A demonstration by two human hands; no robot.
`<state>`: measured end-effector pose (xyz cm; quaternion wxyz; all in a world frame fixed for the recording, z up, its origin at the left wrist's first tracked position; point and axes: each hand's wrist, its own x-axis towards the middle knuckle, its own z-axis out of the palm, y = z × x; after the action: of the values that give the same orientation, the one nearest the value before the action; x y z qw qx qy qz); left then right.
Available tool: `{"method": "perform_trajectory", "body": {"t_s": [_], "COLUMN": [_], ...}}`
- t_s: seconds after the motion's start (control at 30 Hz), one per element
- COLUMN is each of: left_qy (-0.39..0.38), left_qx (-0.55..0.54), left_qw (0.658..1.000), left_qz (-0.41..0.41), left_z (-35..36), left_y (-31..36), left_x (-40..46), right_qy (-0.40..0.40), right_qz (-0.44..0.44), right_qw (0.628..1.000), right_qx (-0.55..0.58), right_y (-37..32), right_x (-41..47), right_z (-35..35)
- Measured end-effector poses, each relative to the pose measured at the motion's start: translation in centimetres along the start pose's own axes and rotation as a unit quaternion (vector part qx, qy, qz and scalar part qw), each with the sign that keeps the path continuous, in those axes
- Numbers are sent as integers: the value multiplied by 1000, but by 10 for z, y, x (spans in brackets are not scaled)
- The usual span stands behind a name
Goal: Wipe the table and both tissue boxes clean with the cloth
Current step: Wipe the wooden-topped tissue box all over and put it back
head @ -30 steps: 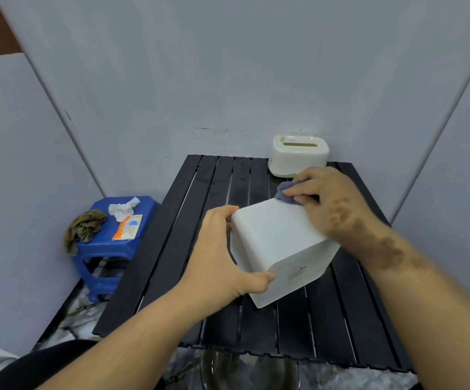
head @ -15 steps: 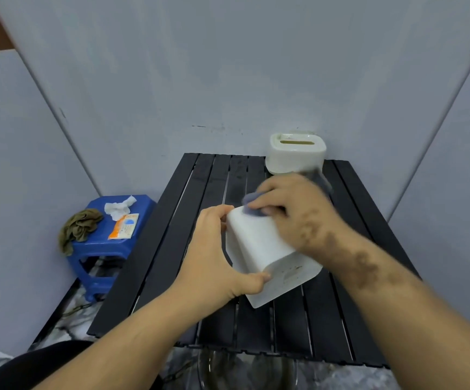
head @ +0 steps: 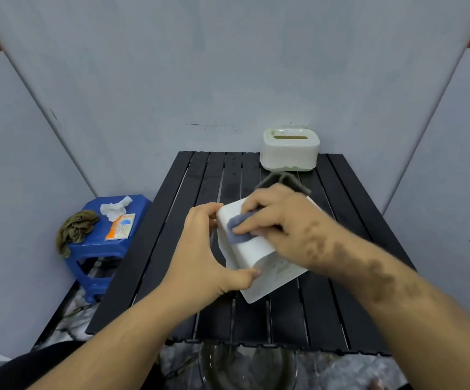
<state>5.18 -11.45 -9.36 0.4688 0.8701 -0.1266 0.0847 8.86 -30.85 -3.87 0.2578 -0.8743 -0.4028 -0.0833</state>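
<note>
A white tissue box point(head: 252, 250) is tilted up on the black slatted table point(head: 172, 220). My left hand point(head: 203, 254) grips its left side, thumb on the near face and fingers over the far edge. My right hand point(head: 281, 220) presses a grey-blue cloth point(head: 238, 228) onto the box's upper face; a loose end of the cloth sticks out behind the hand. A second, cream tissue box point(head: 290, 149) with a slot in its lid stands upright at the table's far right edge.
Left of the table stands a blue plastic stool point(head: 101, 246) bearing an olive rag point(head: 75, 230), a crumpled tissue point(head: 114, 209) and an orange packet point(head: 121, 226). Grey panels close in the back and both sides. A glass bowl point(head: 248, 367) sits below the table's near edge.
My right hand has swept the cloth from the box's far right edge leftwards and nearer across the upper face. My left hand has kept its hold; the box has shifted slightly.
</note>
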Motion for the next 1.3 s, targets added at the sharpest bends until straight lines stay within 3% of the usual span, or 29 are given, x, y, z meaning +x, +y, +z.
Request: {"method": "perform_trajectory", "body": {"t_s": [0.17,0.23,0.33,0.4,0.57,0.73,0.8,0.9,1.0,1.13,1.3], "left_qy": [-3,0,6,3,2,1,-1,-18,-55,-109,-165], "left_qx": [10,10,5,14,30,34,44,61,77,213,366], "left_qw": [1000,1000,1000,1000,1000,999,999,998,994,969,916], "left_qz": [-5,-2,6,10,3,5,4,-17,-48,-61,10], "left_z": [1,1,0,-2,-1,-1,-3,-6,-10,-18,18], "left_y": [2,2,0,0,2,2,5,9,15,45,90], "left_x": [1,1,2,2,2,3,4,5,5,12,49], "right_qy": [113,112,47,20,143,97,102,185,209,190,161], "right_qz": [145,92,-40,-35,102,-11,-19,86,166,182,235], "right_qw": [982,989,998,999,984,995,995,979,959,955,945], "right_qx": [-32,-35,4,14,-16,-8,-8,21,98,134,162], "right_y": [45,23,-18,-9,45,-11,-2,38,64,68,75], "right_x": [-32,-25,-21,-27,-61,-43,-44,-61,-80,-88,-101], "right_z": [-33,-17,10,1,-33,8,3,-18,-29,-32,-40]}}
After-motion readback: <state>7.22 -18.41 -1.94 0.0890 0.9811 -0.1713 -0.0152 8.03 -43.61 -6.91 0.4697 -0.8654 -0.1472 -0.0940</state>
